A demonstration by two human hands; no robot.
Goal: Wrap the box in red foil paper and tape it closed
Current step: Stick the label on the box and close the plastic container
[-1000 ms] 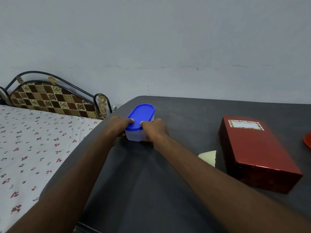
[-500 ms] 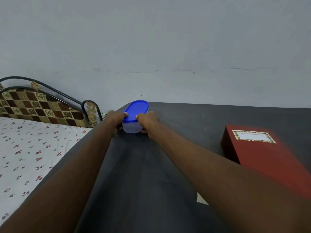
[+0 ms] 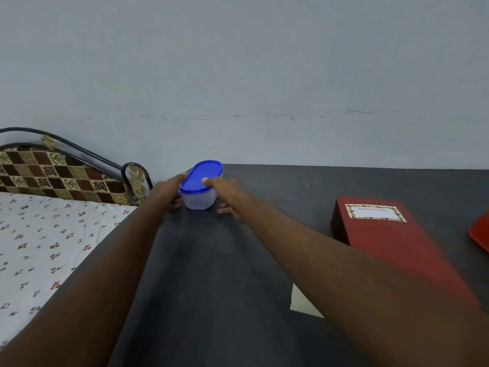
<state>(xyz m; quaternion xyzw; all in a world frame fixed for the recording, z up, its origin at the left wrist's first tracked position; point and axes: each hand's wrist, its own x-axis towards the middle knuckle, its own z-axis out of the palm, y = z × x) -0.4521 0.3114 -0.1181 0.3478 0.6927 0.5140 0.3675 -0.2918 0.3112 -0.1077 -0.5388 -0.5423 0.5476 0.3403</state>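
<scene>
Both arms are reaching straight out across the desk (image 3: 238, 260) to a tub (image 3: 199, 200) at its far edge. The left hand (image 3: 169, 192) and right hand (image 3: 225, 193) are gripping its sides, thumbs lying on the blue lid (image 3: 199, 176). What the tub is holding is unclear. The red box (image 3: 391, 242) is lying well apart, to the right.

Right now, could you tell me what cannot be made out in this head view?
- Container contents: translucent wall too cloudy.
- Label text on the red box: blurred.
- Red object: cut by right edge.
- Pale paper: partly behind the right forearm.
</scene>
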